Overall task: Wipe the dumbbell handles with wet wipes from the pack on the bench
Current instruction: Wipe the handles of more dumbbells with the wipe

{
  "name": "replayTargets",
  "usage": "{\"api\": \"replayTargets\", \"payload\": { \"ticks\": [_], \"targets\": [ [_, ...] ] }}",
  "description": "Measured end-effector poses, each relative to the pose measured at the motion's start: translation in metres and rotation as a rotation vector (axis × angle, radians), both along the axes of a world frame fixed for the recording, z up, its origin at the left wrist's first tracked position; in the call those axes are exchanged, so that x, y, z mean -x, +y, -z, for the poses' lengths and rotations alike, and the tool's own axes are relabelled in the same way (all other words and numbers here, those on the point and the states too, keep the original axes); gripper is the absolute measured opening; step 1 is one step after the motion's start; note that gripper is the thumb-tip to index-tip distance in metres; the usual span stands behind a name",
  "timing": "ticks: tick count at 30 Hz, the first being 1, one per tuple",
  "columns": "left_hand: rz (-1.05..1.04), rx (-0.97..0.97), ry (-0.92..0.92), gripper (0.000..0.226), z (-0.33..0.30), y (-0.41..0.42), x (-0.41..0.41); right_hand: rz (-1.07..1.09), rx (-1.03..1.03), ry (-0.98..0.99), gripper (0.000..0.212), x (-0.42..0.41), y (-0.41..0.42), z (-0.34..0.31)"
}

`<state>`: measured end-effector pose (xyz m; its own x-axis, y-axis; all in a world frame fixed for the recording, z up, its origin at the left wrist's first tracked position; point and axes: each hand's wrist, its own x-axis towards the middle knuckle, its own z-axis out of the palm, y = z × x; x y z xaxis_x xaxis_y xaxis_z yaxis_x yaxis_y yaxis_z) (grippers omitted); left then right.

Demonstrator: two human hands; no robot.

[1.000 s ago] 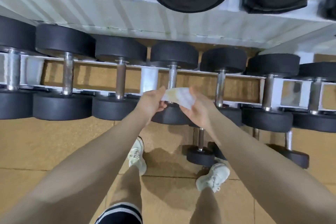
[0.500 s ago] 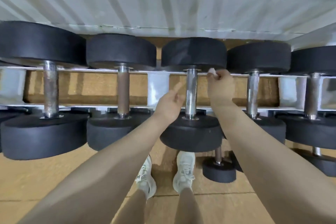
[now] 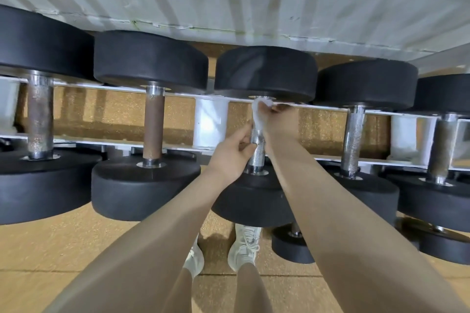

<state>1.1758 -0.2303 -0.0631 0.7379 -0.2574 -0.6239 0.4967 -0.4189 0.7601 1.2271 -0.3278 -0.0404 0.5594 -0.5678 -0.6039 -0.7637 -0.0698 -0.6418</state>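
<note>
Cork-brown floor (image 3: 63, 249) underfoot, white dumbbell rack (image 3: 211, 122) ahead, its upper shelf filling the top of the view as a pale slanted slab. Five black dumbbells sit side by side on the lower rails; the outermost two are cut off by the frame edges. Handles of the two on the left look rusty brown, the others silver. Two more small dumbbells lie on the floor under the rack at right, mostly hidden behind the racked weights and the right forearm. Pale sneakers (image 3: 244, 246) show between the forearms, one half covered by the left arm. Centre dumbbell (image 3: 264, 71): its knurled handle (image 3: 257, 145) is only partly visible, the upper stretch wrapped in a white wet wipe (image 3: 259, 115) and the right side screened by the wrist. Right hand (image 3: 279, 119) is closed around the wipe at the top of the handle, just under the upper weight head, fingers curled and pinching the crumpled cloth against the steel. Left hand (image 3: 232, 154) is lower on the same handle, fingers curled toward the bare metal and touching it; how firm the grip is I cannot make out, since the fingertips are blurred. Wipe pack and bench are out of view.
</note>
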Motion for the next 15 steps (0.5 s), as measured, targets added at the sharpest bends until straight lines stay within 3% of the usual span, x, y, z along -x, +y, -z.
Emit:
{"api": "replayTargets", "payload": {
  "ticks": [2, 4, 9, 11, 14, 15],
  "targets": [
    [0.026, -0.013, -0.033, 0.044, 0.001, 0.0, 0.0, -0.158, 0.051, 0.111, 0.013, -0.007, 0.004, 0.006],
    [0.025, -0.025, -0.068, 0.037, -0.001, -0.001, 0.0, -0.291, 0.127, 0.158, 0.026, -0.01, 0.004, 0.008],
    [0.006, -0.049, -0.105, 0.034, -0.001, -0.003, 0.001, -0.277, 0.08, 0.045, 0.04, -0.011, 0.007, 0.026],
    [-0.014, -0.067, -0.099, 0.04, 0.001, -0.002, 0.001, -0.301, -0.039, -0.001, 0.036, -0.008, -0.002, 0.027],
    [-0.029, -0.067, -0.096, 0.048, 0.001, -0.001, 0.003, -0.272, -0.415, -0.014, 0.029, -0.003, -0.024, 0.027],
    [-0.025, -0.071, -0.097, 0.048, 0.0, -0.002, 0.003, -0.291, -0.432, 0.003, 0.029, -0.003, -0.029, 0.028]
  ]
}}
